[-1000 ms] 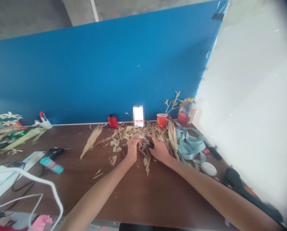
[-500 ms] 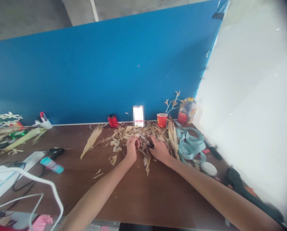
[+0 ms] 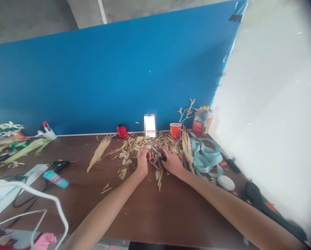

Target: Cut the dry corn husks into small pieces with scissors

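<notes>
My right hand [image 3: 171,161] is closed round the dark handles of a pair of scissors [image 3: 155,150], whose metal blades point up and left toward my other hand. My left hand [image 3: 143,158] pinches a small pale piece of corn husk [image 3: 148,147] near the blade tips. Both hands are over a heap of dry husk strips [image 3: 138,140]. Left of my left hand lie several small cut husk pieces [image 3: 125,156]. A bundle of dry husk [image 3: 188,149] lies just beyond my right hand.
At the back stand a red cup [image 3: 175,130], a red roll [image 3: 122,131] and a plastic bottle [image 3: 202,119]. Pale blue ribbon [image 3: 207,156], a white oval object [image 3: 226,183] and a black glue gun [image 3: 259,198] lie right. A long husk [image 3: 100,152] and blue tube [image 3: 56,178] lie left.
The scissor blades sit at a slightly different angle between my hands. Both hands stay in nearly the same place, and the things around them have not moved.
</notes>
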A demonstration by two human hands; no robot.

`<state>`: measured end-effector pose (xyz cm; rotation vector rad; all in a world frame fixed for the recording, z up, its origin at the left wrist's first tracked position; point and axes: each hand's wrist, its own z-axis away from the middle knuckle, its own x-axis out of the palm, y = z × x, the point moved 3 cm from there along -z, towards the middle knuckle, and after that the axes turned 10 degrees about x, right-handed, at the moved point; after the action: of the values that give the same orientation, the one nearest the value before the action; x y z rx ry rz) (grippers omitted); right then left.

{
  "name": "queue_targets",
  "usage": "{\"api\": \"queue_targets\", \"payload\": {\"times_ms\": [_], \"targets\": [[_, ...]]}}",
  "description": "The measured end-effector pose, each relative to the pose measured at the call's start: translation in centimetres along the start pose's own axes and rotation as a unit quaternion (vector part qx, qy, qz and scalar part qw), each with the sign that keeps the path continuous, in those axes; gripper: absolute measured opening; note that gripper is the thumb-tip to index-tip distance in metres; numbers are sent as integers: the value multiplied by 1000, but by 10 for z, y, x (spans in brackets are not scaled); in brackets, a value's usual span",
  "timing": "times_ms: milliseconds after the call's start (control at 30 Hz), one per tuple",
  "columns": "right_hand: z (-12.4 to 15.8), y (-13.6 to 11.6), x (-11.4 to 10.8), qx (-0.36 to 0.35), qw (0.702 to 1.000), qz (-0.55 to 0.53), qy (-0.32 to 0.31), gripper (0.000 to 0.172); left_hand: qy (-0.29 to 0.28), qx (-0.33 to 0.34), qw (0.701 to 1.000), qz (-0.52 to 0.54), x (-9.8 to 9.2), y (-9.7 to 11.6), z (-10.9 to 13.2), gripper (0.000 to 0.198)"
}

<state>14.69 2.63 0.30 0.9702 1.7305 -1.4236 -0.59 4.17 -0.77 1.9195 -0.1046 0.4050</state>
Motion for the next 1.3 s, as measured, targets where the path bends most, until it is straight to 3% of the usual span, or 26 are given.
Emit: {"api": "queue_targets", "payload": {"times_ms": [1300], "targets": [[1,-3,-5,28,1000,10,2,52,8,-5,1000,-2,1,-1,-1,21]]}}
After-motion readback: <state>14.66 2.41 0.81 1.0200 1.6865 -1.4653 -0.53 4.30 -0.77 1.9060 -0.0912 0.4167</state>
